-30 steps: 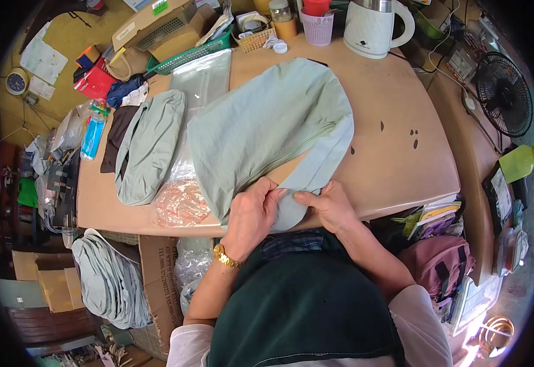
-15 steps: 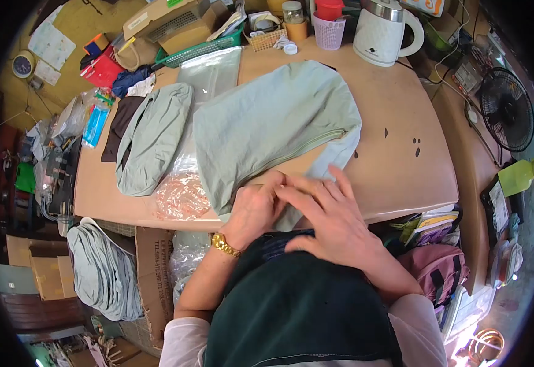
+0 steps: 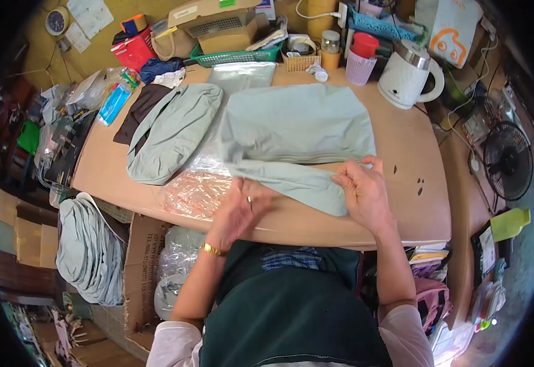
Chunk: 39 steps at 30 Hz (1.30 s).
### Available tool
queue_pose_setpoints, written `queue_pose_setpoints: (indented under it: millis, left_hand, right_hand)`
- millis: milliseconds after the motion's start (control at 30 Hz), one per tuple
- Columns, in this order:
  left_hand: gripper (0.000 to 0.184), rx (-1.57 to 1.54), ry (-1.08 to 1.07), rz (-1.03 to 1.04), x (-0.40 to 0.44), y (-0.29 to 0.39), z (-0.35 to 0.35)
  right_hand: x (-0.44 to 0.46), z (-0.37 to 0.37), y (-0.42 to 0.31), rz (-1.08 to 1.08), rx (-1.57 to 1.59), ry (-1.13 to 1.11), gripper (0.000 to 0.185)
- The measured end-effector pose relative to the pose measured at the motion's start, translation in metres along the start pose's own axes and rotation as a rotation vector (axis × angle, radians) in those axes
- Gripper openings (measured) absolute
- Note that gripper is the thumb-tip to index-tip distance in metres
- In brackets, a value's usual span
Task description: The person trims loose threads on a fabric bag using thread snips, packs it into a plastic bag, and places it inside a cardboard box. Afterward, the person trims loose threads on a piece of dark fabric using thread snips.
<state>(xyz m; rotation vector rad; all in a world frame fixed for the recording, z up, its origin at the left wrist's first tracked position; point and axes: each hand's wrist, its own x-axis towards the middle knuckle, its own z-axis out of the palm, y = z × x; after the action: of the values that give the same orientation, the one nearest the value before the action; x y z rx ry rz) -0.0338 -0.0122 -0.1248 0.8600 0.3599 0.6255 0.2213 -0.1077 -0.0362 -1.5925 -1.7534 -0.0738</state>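
Observation:
A pale grey-green cloth bag point(image 3: 297, 122) lies across the middle of the table, its strap part point(image 3: 297, 183) stretched along the near side. My right hand point(image 3: 363, 186) pinches the strap's right end between thumb and fingers. Near the strap's left end is my left hand point(image 3: 242, 208), blurred by motion, with a ring and a gold bracelet at the wrist; its grip is unclear. To the left lies a second grey-green cloth piece point(image 3: 175, 134), partly over a dark brown cloth point(image 3: 141, 116). Clear plastic sheeting point(image 3: 200, 192) lies between the two pieces.
At the table's back stand a green basket point(image 3: 236, 58), a jar point(image 3: 330, 46), a purple cup point(image 3: 360, 70) and a white kettle point(image 3: 404, 76). A black fan point(image 3: 508, 160) is at right. Folded grey-green cloths point(image 3: 89, 251) hang below the table at left, beside a cardboard box point(image 3: 141, 269).
My hands have moved apart, the right one outward to the strap's right end. The bag now lies straighter, with its strap drawn out sideways. The camera view has shifted.

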Motion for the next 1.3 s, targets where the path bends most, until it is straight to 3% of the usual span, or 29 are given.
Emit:
queue_pose_setpoints:
  millis: [67, 100, 200, 267, 367, 433, 567, 667, 733, 833, 900, 1033, 1133, 1267, 1300]
  left_hand:
    - [0.055, -0.368, 0.153, 0.259, 0.023, 0.009, 0.036]
    - [0.055, -0.378, 0.146, 0.273, 0.027, -0.009, 0.042]
    - [0.041, -0.304, 0.129, 0.115, 0.031, -0.045, 0.057]
    - [0.025, -0.46, 0.271, -0.044, 0.031, -0.041, 0.065]
    - [0.012, -0.615, 0.43, 0.034, 0.027, -0.039, 0.029]
    - [0.009, -0.623, 0.419, 0.022, 0.02, -0.041, 0.02]
    - [0.011, -0.625, 0.341, -0.005, 0.011, -0.044, 0.04]
    - [0.004, -0.361, 0.243, -0.063, 0.005, -0.042, 0.06]
    - [0.004, -0.356, 0.254, -0.057, 0.004, -0.053, 0.065]
    - [0.008, -0.34, 0.285, -0.026, 0.001, -0.06, 0.066]
    - [0.007, -0.382, 0.198, 0.008, -0.005, -0.056, 0.062]
    - [0.011, -0.392, 0.197, -0.046, -0.005, -0.043, 0.067]
    - [0.018, -0.566, 0.178, -0.042, 0.006, -0.028, 0.065]
    - [0.027, -0.397, 0.21, 0.025, 0.011, -0.041, 0.048]
    - [0.029, -0.317, 0.205, 0.033, 0.01, -0.041, 0.048]
  right_hand:
    - [-0.004, 0.0, -0.006, 0.018, -0.031, -0.007, 0.006]
    - [-0.005, 0.006, -0.008, 0.021, -0.039, 0.038, 0.006]
    - [-0.011, 0.023, -0.014, 0.001, -0.053, 0.104, 0.007]
    - [-0.019, 0.025, -0.016, -0.011, -0.049, 0.117, 0.007]
    - [-0.031, 0.013, -0.006, 0.042, -0.052, 0.103, 0.009]
    - [-0.036, -0.001, -0.001, 0.112, -0.014, -0.24, 0.014]
    - [-0.028, -0.002, -0.032, 0.042, -0.144, -0.117, 0.02]
    - [-0.01, 0.017, -0.062, 0.019, -0.067, 0.016, 0.024]
    - [0.001, 0.037, -0.068, -0.081, -0.176, -0.018, 0.015]
    - [0.015, 0.06, -0.048, -0.1, -0.179, 0.019, 0.006]
    - [0.017, 0.061, -0.04, -0.058, -0.145, 0.061, 0.005]
    - [0.018, 0.057, -0.04, 0.024, -0.09, 0.05, 0.009]
    - [0.017, 0.054, -0.04, -0.019, -0.076, 0.044, 0.01]
    - [0.016, 0.052, -0.054, 0.008, -0.01, 0.012, 0.01]
    - [0.021, 0.05, -0.064, -0.043, -0.019, 0.095, 0.012]
